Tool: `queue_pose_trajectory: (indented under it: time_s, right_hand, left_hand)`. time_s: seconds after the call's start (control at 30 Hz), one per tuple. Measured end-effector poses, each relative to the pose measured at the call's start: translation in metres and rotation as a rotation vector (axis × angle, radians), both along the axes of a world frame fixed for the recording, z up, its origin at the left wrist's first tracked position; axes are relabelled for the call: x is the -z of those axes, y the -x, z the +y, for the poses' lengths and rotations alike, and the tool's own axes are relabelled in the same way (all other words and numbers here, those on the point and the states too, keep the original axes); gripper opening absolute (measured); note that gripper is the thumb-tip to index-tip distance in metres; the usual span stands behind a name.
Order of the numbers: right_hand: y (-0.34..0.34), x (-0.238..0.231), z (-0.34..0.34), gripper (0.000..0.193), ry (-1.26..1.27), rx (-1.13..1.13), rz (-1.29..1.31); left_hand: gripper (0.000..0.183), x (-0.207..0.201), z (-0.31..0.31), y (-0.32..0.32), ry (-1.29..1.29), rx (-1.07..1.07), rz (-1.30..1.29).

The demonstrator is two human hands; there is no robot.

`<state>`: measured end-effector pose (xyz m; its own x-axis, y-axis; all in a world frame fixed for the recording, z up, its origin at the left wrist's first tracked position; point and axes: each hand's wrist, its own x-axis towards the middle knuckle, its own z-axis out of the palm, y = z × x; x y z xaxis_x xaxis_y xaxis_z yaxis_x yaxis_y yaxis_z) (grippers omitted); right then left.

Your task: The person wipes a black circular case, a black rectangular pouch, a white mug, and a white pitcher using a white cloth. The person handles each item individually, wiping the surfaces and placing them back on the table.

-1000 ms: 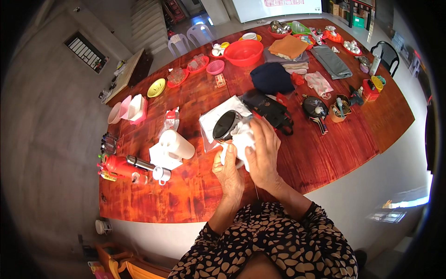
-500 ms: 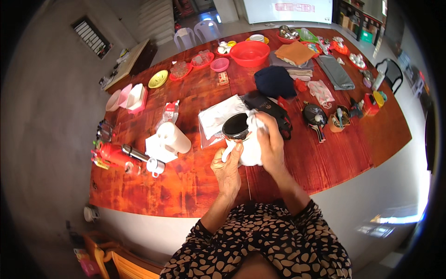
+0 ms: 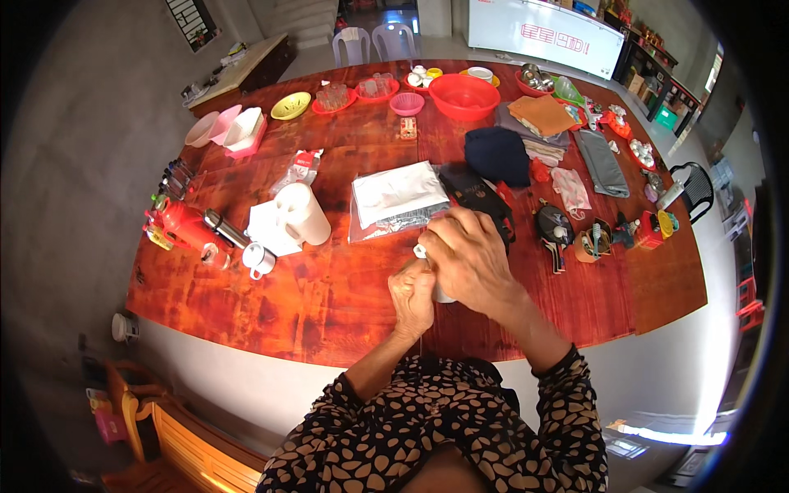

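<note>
My left hand (image 3: 412, 294) is closed in a fist at the left side of a white mug (image 3: 445, 295), of which only small pale parts show between and below my hands. A small white end (image 3: 420, 251) sticks up between the two hands; whether it is the mug's handle or something else I cannot tell. My right hand (image 3: 472, 259) bends over the top with curled fingers and hides the mug's mouth. The white crumpled wipe seen earlier in that hand is hidden now. Just beyond the hands lies a white packet in clear plastic (image 3: 400, 194).
On the left stand a white paper roll (image 3: 307, 215), a white cup (image 3: 259, 260) and a red flask (image 3: 187, 223). Right of the hands are a dark bag (image 3: 477, 191), a black paddle (image 3: 554, 226) and a brown container (image 3: 588, 246). A red basin (image 3: 464, 97) stands at the back.
The mug's dark mouth showed before and is now covered by my right hand, which has moved over the top. My left hand has closed tighter, and the view has shifted.
</note>
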<state>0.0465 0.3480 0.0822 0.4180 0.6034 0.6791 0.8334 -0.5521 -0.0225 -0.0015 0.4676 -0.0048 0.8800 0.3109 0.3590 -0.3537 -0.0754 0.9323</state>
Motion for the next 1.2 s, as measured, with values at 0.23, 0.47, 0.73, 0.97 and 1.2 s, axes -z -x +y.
queue_pose_trajectory:
  time_s: [0.23, 0.47, 0.73, 0.97, 1.2]
  right_hand:
    - [-0.019, -0.012, 0.000, 0.015, 0.316, -0.101, 0.359]
    - [-0.069, -0.008, -0.015, 0.024, 0.357, -0.402, 1.120]
    - [-0.036, 0.009, -0.041, 0.022, -0.334, -0.228, 0.900]
    - [0.015, 0.028, -0.026, 0.033, -0.270, -0.133, 0.232]
    - [-0.024, 0.016, -0.023, 0.018, -0.577, -0.146, 0.657]
  left_hand:
    - [0.037, 0.006, -0.007, 0.005, 0.204, 0.052, -0.075]
    - [0.041, -0.006, -0.003, 0.010, 0.000, 0.103, -0.114]
    - [0.036, -0.013, 0.003, 0.001, 0.132, -0.011, 0.055]
    - [0.041, -0.010, 0.004, -0.006, 0.262, -0.039, 0.065]
    - [0.041, -0.013, 0.000, -0.003, 0.285, 0.076, 0.119]
